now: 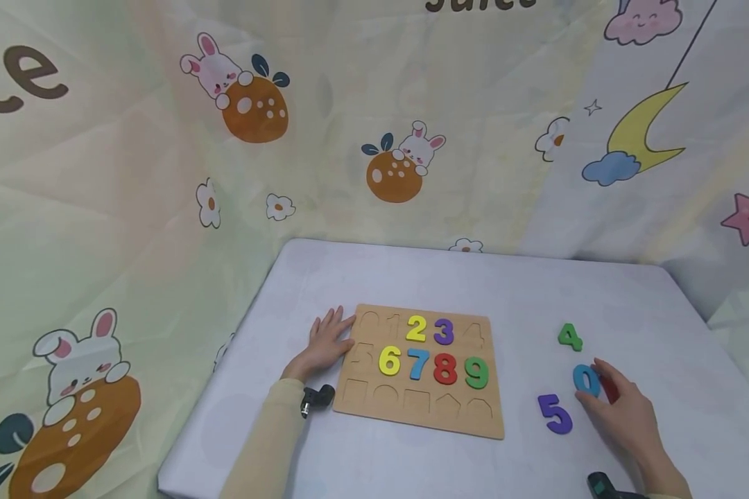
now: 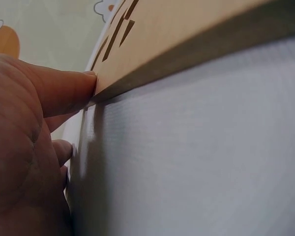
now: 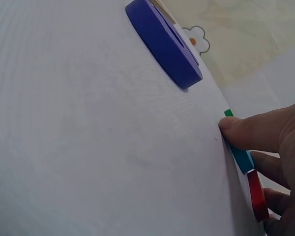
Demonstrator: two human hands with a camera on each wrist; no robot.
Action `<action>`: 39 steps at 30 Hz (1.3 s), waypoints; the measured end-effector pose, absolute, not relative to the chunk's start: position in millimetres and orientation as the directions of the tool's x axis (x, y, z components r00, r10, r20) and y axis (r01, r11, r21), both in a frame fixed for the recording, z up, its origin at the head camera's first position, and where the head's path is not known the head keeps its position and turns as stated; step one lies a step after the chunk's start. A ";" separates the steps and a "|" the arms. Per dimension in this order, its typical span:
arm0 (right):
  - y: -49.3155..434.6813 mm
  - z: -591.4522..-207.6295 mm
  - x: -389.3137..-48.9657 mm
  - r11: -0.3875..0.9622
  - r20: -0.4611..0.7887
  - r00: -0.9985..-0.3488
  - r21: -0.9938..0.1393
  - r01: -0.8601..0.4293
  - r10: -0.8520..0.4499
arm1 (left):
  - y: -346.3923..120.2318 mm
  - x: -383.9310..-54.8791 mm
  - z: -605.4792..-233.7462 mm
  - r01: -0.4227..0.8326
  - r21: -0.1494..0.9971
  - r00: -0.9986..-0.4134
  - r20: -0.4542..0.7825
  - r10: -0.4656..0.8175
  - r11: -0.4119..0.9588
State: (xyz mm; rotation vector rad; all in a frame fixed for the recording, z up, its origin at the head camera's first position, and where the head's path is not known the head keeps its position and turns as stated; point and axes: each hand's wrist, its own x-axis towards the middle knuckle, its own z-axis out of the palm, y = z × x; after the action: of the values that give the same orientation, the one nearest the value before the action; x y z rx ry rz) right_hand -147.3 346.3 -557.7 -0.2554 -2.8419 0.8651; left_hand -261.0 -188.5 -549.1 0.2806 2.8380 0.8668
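Note:
My left hand (image 1: 324, 343) rests at the left edge of a wooden number puzzle board (image 1: 424, 426), fingers extended. In the left wrist view its thumb (image 2: 71, 91) touches the board's corner. On the board sit a yellow 2, a purple 3, a yellow 6, a blue 7, a red 8 and a green 9. To the right of the board, my right hand (image 1: 627, 416) pinches a blue number 0 (image 1: 578, 381) between thumb and fingers, low at the table. Beside it, a red piece (image 1: 610, 389) is partly hidden by the fingers.
A green 4 (image 1: 571, 337) lies beyond the right hand, and a purple 5 (image 1: 555, 414) lies between that hand and the board. The white-covered table (image 1: 412, 270) meets a printed cloth backdrop (image 1: 324, 138) at the back.

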 end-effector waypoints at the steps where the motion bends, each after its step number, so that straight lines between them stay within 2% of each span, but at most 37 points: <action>1: 346.3 -557.5 -147.4 0.819 0.102 -0.974 -0.564 0.110 0.201 | -188.5 -261.1 -549.3 0.131 0.563 -0.969 -0.102 0.225 0.816; 6: 346.0 -556.5 -148.7 0.823 0.106 -0.980 -0.562 0.081 0.169 | -189.4 -261.7 -548.0 0.137 0.560 -0.968 -0.098 0.229 0.817; 14: 346.2 -558.5 -151.8 0.816 0.099 -0.974 -0.567 0.111 0.201 | -190.2 -262.6 -548.1 0.119 0.587 -0.970 -0.101 0.219 0.801; 32: 320.0 -544.2 -154.4 0.769 0.236 -0.952 -0.639 0.000 0.196 | -188.2 -262.6 -549.5 0.116 0.583 -0.970 -0.107 0.217 0.804; 39: 296.8 -536.2 -157.9 0.724 0.192 -0.958 -0.689 0.021 0.211 | -190.0 -261.9 -549.9 0.123 0.586 -0.970 -0.101 0.223 0.801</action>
State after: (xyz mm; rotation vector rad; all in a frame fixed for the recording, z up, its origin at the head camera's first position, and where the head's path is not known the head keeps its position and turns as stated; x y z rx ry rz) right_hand -157.9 296.8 -536.2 -0.1827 -2.6719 1.0636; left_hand -261.9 -190.0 -549.9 0.2729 2.8228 0.9021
